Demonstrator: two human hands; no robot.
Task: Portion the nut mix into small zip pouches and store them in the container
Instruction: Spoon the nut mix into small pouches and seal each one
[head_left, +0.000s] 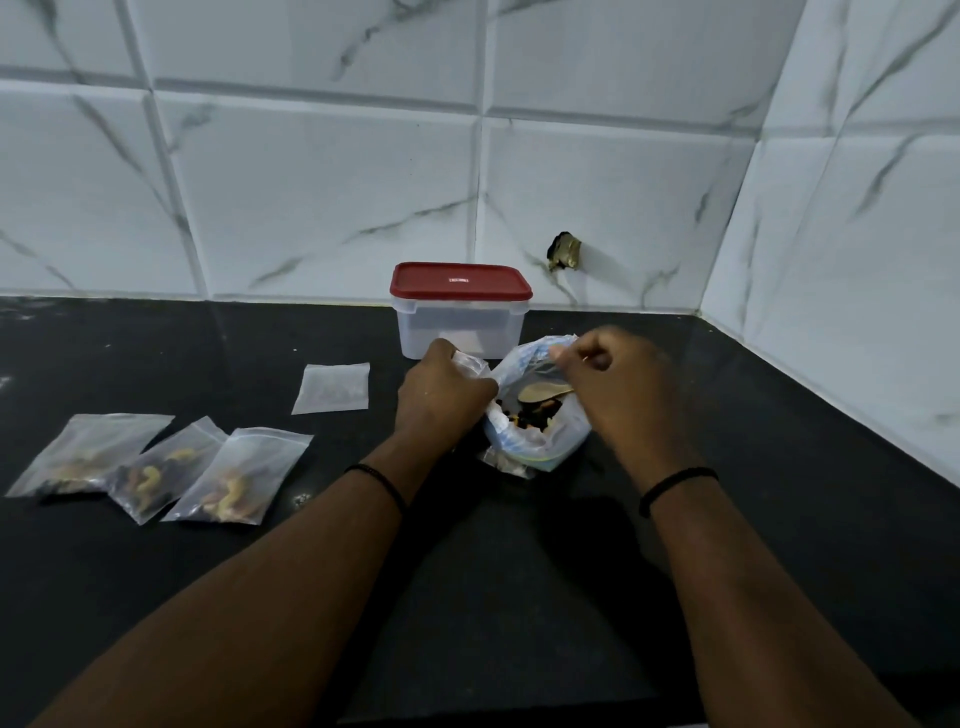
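A large clear bag of nut mix (537, 439) stands open on the black counter (519, 571), its dark nuts showing inside. My right hand (615, 387) holds a spoon (540, 393) whose bowl sits inside the bag's mouth. My left hand (441, 397) grips a small clear pouch (471, 365) against the bag's left rim. Behind them stands the clear container (460, 327), its red lid (460, 282) on. Three filled pouches (161, 467) lie in a row at the left. A flat empty pouch (332, 388) lies near the container.
Another bit of clear plastic (506, 463) pokes out from under the big bag. White marble-look tiled walls (311, 182) close the counter at the back and on the right, with a small broken hole (563, 252) in the back wall. Both wrists wear black bands.
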